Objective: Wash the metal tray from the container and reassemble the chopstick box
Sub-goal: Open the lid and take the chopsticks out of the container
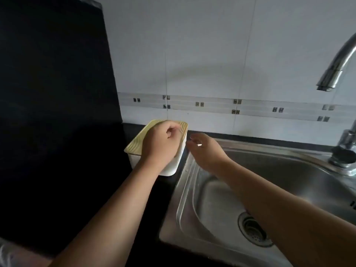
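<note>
A white chopstick box (171, 166) with a pale wood-grain lid (138, 139) stands on the dark counter, just left of the sink. My left hand (161, 141) rests on top of the lid, fingers curled over it. My right hand (204, 151) hovers at the box's right side, above the sink's rim, fingers loosely bent and holding nothing that I can see. The lid is on the box and hides its inside. No metal tray shows.
A steel sink (289, 170) with a drain strainer (254, 231) fills the lower right. Its chrome faucet (335, 68) arches in from the right. A tall dark surface (54, 93) stands at the left. White tiled wall (192, 54) lies behind.
</note>
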A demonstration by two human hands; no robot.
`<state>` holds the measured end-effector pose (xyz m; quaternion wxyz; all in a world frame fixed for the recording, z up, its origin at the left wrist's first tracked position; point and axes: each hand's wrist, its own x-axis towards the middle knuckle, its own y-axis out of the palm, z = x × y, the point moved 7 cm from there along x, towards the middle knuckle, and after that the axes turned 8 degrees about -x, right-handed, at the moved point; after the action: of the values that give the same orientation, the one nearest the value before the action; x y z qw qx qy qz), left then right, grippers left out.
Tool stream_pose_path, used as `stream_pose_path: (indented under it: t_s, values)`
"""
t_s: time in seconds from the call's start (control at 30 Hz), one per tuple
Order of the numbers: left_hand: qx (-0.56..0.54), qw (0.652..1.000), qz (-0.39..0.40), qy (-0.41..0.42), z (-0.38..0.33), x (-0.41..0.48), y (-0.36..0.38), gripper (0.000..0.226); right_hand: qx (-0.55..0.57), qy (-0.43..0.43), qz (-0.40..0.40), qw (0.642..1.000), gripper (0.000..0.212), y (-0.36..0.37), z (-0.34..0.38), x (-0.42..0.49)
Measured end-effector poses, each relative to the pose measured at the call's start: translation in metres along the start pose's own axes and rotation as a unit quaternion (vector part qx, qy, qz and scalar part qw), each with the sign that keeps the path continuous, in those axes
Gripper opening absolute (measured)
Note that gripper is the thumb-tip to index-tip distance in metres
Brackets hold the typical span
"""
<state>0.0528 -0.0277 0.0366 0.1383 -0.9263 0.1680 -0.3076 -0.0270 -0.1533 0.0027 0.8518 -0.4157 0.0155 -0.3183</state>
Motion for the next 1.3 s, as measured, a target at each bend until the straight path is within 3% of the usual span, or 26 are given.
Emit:
stream_pose_path:
  t_s: [0.17,0.27,0.4,0.53,0.73,1.03,1.2,1.3]
  values:
    - [0.149,0.985,-0.030,-0.083,0.056,0.018,-0.042,0.029,0.022,0.029,0.022,0.999,0.045,0.023,0.012,0.012]
    - [0.063,0.989,-0.029,-0.134,0.085,0.009,-0.048,0.024,0.053,0.050,0.024,0.997,0.045,0.033,0.012,0.015]
    - [-0.083,0.973,-0.081,-0.199,0.111,-0.001,-0.050,0.046,0.073,0.071,0.041,0.994,0.038,0.046,0.009,0.015]
    - [-0.157,0.957,-0.096,-0.226,0.122,-0.006,-0.047,0.025,0.107,0.078,0.044,0.990,0.036,0.048,0.007,0.014]
    - [-0.226,0.943,-0.117,-0.215,0.123,-0.011,-0.047,0.014,0.170,0.099,0.042,0.979,0.040,0.050,0.004,0.015]
    - [-0.249,0.938,-0.139,-0.197,0.121,-0.009,-0.049,0.036,0.192,0.057,0.010,0.980,0.045,0.042,0.010,0.013]
    - [-0.248,0.948,-0.146,-0.139,0.109,-0.009,-0.055,0.046,0.218,0.024,-0.011,0.976,0.035,0.031,0.019,0.006]
    - [-0.238,0.954,-0.149,-0.107,0.104,-0.009,-0.056,0.047,0.197,0.016,-0.044,0.979,0.042,0.025,0.022,0.004]
